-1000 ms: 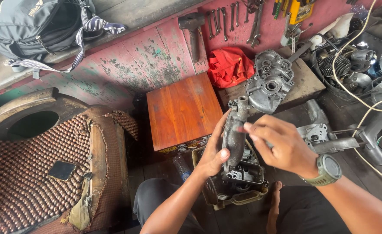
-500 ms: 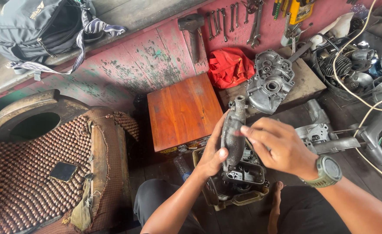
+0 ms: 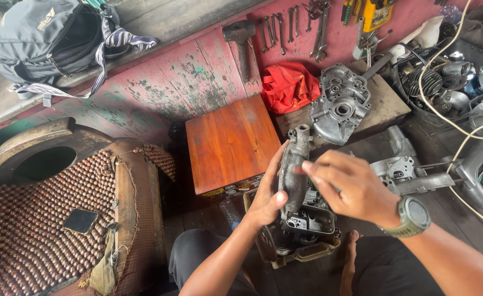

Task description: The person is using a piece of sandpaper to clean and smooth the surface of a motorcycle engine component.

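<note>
1. Overhead, in the head view, the left hand (image 3: 267, 201) grips a grey cast-metal engine part (image 3: 294, 170), an elongated housing with a tubular neck at its top. The palm and curled fingers wrap its left flank and the thumb presses on its front face, low down.

2. Its long axis stands nearly upright in the picture, running from the neck near the wooden box down to the left thumb. The lower end sits just over a darker engine block (image 3: 301, 230) that rests on the floor between the person's legs; whether the two touch cannot be told.

3. The right hand (image 3: 351, 186), with a green wristwatch (image 3: 412, 215) on the wrist, is half-closed and holds nothing. Its fingertips (image 3: 307, 166) reach the right edge of the part about midway up, so the part lies directly to the left of that hand. The left hand carries it; the right only touches or nearly touches.

4. Beyond the hands, an orange-brown wooden box (image 3: 227, 143) lies just beside the part's upper end. A bare crankcase cover (image 3: 340, 104) leans on a block past it, next to a red cloth (image 3: 288, 85).

5. Wrenches (image 3: 285, 24) and a hammer (image 3: 241, 38) hang on the worn red wall. A grey backpack (image 3: 44, 38) sits on the ledge at upper left, and a beaded seat cover (image 3: 33, 230) fills the lower left.
</note>
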